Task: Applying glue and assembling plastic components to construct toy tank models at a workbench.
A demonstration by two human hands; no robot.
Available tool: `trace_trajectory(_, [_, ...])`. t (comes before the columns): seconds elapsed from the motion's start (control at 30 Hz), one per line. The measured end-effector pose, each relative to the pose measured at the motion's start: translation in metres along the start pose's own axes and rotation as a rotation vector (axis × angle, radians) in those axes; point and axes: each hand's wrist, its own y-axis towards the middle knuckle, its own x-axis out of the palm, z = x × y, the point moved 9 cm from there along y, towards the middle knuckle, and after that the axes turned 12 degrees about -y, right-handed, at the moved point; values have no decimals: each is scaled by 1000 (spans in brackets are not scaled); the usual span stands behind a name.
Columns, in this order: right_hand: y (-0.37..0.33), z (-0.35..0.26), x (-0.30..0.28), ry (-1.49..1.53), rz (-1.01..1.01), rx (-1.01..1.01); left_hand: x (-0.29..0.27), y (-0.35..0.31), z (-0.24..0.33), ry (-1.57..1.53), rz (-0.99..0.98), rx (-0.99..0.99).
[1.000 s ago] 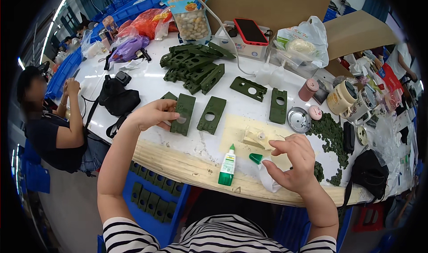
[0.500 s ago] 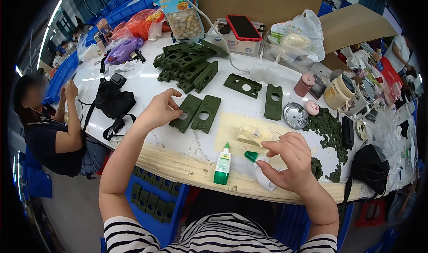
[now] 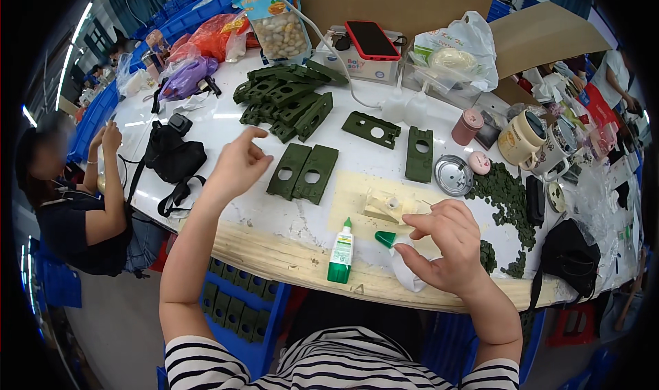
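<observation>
My left hand (image 3: 238, 165) hovers with thumb and fingers apart, holding nothing. Just right of it, two dark green plastic plates with round holes, a left plate (image 3: 285, 173) and a right plate (image 3: 317, 175), lie side by side. My right hand (image 3: 447, 246) is held above the table's front part, thumb and index finger apart, other fingers curled; I see nothing between them. Close to its fingertips are a pale block (image 3: 384, 206) on a yellowish sheet (image 3: 343, 215), a green cap (image 3: 385, 239) and a white, cloth-like piece (image 3: 409, 272). A glue bottle (image 3: 340, 254) lies uncapped.
A pile of green plates (image 3: 285, 98) sits farther back, with single plates (image 3: 372, 129) nearby. Small green pieces (image 3: 504, 201) are heaped right, by a round metal tin (image 3: 454, 175) and mugs (image 3: 519, 140). A person (image 3: 72, 191) sits at left. Blue crate (image 3: 254, 352) below the table.
My left hand has drawn back leftward from the left plate, which now lies straighter against its neighbour. My right hand has barely moved.
</observation>
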Motion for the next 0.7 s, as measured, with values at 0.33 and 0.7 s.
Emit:
trace_trajectory(0.33, [1,1,-3,-20,35,-3,-44,-19,-27,450,81,-209])
trace_trajectory(0.7, [7,7,-8,131,-28,124,76,-92,174,52,-300,613])
